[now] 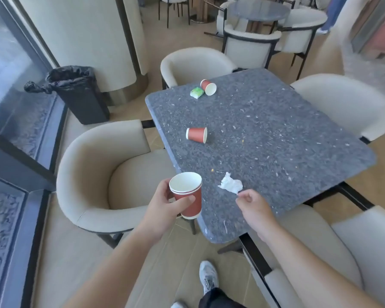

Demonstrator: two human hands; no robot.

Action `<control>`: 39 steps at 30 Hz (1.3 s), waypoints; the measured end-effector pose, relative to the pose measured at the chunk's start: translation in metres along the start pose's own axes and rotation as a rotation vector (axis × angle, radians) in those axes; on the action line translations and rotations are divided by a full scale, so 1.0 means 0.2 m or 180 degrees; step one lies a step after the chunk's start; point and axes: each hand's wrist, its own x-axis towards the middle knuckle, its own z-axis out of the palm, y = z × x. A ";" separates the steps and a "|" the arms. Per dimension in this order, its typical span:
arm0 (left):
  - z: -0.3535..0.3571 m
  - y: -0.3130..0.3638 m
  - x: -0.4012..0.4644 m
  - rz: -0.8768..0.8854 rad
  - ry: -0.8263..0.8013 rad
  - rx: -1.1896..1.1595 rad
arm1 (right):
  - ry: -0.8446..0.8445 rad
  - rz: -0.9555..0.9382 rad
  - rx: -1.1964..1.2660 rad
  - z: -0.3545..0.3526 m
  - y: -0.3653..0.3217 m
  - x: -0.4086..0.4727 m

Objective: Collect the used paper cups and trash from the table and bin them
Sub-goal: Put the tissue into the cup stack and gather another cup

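Your left hand [165, 205] is wrapped around a red paper cup with a white inside [187, 194], held upright, mouth up, just off the near left edge of the grey speckled stone table [276, 141]; thumb in front, fingers behind, a full firm grasp. Your right hand [251, 205] sits over the near part of the tabletop with its fingers curled in, thumb and forefinger pinched at the near corner of a crumpled white paper napkin [230, 185] that lies on the table; you cannot tell whether the pinch has actually closed on it. A second red paper cup [196, 134] lies on its side near the table's left edge, mouth toward the right. A third red cup [208, 87] lies tipped at the far left corner, mouth facing you, just beside a small green and white packet [197, 92]. A dark bin lined with a black bag [78, 94] stands on the floor left of the table, beyond the cream upholstered chair [102, 174].
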 end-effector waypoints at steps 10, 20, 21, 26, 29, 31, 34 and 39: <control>0.16 0.03 0.37 -0.0049 0.0135 0.0189 | -0.0060 -0.0087 -0.1216 0.09 0.08 0.59; 0.19 0.01 0.52 -0.0161 0.0365 0.0238 | -0.0572 -0.0194 -0.2017 0.21 0.09 0.85; 0.18 0.01 0.52 -0.0166 0.0396 0.0241 | -0.0680 -0.0197 -0.2141 0.22 0.10 0.85; 0.17 0.01 0.53 -0.0164 0.0508 0.0224 | -0.0974 -0.0396 -0.2455 0.23 0.16 0.84; 0.17 0.01 0.53 -0.0137 0.0517 0.0259 | -0.1040 -0.0367 -0.2475 0.22 0.16 0.83; 0.16 0.02 0.52 -0.0099 0.0540 0.0280 | -0.1069 -0.0327 -0.2283 0.21 0.14 0.81; 0.14 0.03 0.50 -0.0058 0.0586 0.0311 | -0.0996 -0.0337 -0.1807 0.20 0.04 0.79; 0.09 0.06 0.44 -0.0013 0.0650 0.0436 | -0.0632 -0.0765 -0.0462 0.20 -0.34 0.66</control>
